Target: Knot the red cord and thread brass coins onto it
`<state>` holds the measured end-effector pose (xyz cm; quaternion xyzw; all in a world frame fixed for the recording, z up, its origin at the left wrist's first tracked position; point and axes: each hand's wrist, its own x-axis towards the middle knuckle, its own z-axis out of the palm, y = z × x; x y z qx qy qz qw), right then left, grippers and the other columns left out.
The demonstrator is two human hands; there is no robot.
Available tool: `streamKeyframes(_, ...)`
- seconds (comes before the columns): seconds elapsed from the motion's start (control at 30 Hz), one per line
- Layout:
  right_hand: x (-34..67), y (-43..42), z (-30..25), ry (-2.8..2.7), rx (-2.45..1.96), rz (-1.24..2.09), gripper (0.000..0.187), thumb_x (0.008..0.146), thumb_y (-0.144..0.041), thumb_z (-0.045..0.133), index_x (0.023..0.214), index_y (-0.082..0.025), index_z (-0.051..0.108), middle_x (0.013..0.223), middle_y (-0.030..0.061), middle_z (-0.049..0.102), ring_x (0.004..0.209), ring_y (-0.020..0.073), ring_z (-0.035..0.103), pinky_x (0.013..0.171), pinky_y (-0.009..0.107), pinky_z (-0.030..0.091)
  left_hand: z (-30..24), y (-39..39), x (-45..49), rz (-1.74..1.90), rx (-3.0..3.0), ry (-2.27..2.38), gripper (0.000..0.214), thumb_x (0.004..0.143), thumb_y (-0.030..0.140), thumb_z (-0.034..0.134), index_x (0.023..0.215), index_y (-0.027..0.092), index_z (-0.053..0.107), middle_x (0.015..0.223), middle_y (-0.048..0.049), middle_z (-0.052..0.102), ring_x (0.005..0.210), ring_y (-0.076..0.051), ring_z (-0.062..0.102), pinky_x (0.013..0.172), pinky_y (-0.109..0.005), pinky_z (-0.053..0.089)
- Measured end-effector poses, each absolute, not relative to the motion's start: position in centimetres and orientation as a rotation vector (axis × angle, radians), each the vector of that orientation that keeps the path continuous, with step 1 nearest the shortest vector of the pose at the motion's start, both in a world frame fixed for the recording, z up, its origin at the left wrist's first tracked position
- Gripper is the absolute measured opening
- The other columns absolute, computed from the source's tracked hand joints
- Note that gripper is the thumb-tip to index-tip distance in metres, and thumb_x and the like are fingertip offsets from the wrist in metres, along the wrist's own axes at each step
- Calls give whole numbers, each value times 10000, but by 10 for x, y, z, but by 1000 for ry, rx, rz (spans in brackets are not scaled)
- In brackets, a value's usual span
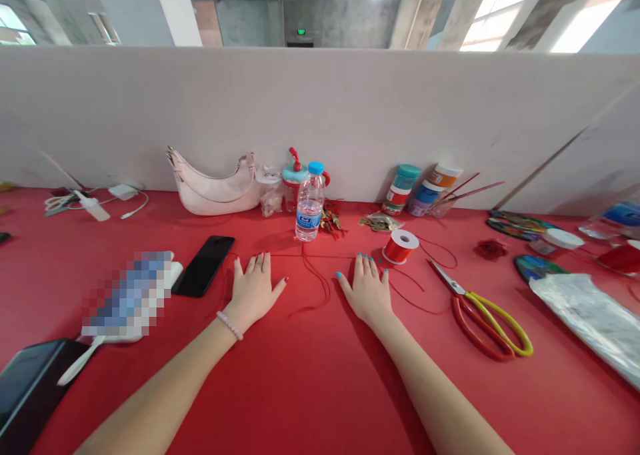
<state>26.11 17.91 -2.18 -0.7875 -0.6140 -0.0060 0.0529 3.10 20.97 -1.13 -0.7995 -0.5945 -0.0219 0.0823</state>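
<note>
My left hand (253, 285) lies flat, palm down, on the red tabletop (295, 381), thumb spread to the right. My right hand (369, 288) rests the same way across from it, fingers stretched out. A thin red cord (317, 268) runs between the fingertips of both hands, with loose ends hanging toward me in the middle. Whether the fingers press on the cord is hard to see. Behind it stands a water bottle (310, 205) with a blue cap. Just right of my right hand is a spool of red cord (401, 246), with loose strands trailing near it.
Scissors (475, 308) with red and yellow handles lie at right, near a foil-like packet (590, 315). A black phone (205, 266) is left of my left hand. Along the white partition (350, 108) stand a pale handbag (215, 188), paint jars (403, 188) and a bag of coins (380, 222).
</note>
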Motion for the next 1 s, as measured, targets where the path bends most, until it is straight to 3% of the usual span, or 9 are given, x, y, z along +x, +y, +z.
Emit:
streamKeyframes(0.2,262,179,-22,-1863,-2447,-46,707,902,-493,317,1387,19,274,1431,214,317,1339,319,235,1058,514,175,-7,208,33,-38,-2358,-1784,698,875,490,327,1355,-18,331,1340,-253,435,1240,-345,405,1044,-596,139)
streamKeyframes(0.43,262,179,-24,-1867,-2432,-38,670,905,-496,273,1379,-24,319,1446,201,296,1346,326,210,1049,536,173,-13,208,32,-109,-2351,-1769,646,879,479,335,1362,52,353,1351,-243,427,1260,-363,369,1028,-634,124)
streamKeyframes(0.6,262,179,-25,-1870,-2380,-36,623,908,-461,301,1375,-51,336,1451,192,291,1352,330,190,1040,581,166,-17,213,31,-224,-2583,-1559,543,897,414,341,1372,150,347,1469,-136,281,1330,-344,247,1032,-637,154)
streamKeyframes(0.83,265,175,-17,-2353,-1721,134,465,918,-352,338,1359,-214,394,1447,67,346,1370,232,198,1083,553,139,-12,215,27,-202,-3059,-944,494,918,357,351,1394,236,298,1470,-37,308,1368,-226,183,1087,-485,208)
streamKeyframes(1.0,260,168,-6,-2496,-1323,342,368,912,-310,374,1238,-252,534,1317,58,524,1329,203,307,1087,523,173,-13,216,27,-235,-3044,-1013,478,925,363,329,1386,238,318,1459,-48,328,1352,-222,227,1087,-492,204)
